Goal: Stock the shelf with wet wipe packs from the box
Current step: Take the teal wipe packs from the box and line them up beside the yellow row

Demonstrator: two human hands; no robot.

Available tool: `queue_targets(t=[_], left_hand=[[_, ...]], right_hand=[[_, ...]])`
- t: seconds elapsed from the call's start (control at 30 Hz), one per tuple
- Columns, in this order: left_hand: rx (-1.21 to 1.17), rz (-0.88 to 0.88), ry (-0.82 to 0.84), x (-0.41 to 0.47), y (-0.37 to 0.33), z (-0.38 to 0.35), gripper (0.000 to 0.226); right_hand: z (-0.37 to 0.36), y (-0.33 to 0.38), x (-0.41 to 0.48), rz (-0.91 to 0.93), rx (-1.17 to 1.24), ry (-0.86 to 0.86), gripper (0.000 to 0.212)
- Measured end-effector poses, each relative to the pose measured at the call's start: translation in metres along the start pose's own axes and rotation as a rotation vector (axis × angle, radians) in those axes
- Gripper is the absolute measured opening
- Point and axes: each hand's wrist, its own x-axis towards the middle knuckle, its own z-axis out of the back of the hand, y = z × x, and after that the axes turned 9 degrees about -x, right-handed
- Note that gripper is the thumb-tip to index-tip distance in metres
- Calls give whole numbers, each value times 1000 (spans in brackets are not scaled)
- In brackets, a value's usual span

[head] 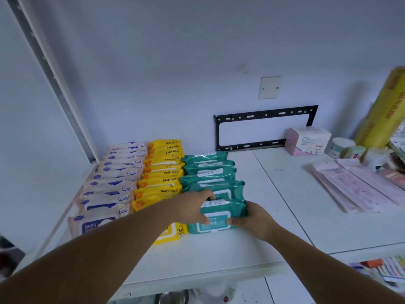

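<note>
Snugly, left hand (192, 208) and right hand (254, 220) fingers (232, 221) clasp the teal pack (223, 210) at 2 ends.

The wet wipe pack (222, 210) between the fingers (206, 195) is teal with a white label. Left of the fingers run yellow baby wipes packs (163, 172) with orange marks, then pale peach packs (109, 185) printed blue. The shelf (274, 194) under them is white.
</note>
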Motion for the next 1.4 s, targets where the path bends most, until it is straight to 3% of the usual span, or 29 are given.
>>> queue_targets(t=[0.33,0.57,0.83,0.93,1.1,1.23,1.4], left_hand=[[171,-98,-189,-13,7,-13,75],[198,-87,-287,-34,18,-15,67],[267,-88,-496,-58,32,-31,75],[268,-182,-580,-67,29,-40,72],[333,-281,-561,-74,20,-59,74],[394,-315,-542,-69,19,-75,82],[355,-251,-526,-48,9,-91,89]], right_hand=[[-1,-5,0,6,2,-11,53],[-1,1,-6,-5,-22,-49,50],[3,13,-19,-1,-123,-68,56],[13,28,-26,17,-162,-185,56],[39,65,-13,112,-222,-485,42],[51,90,16,167,-345,-437,43],[57,116,64,200,-540,-224,46]])
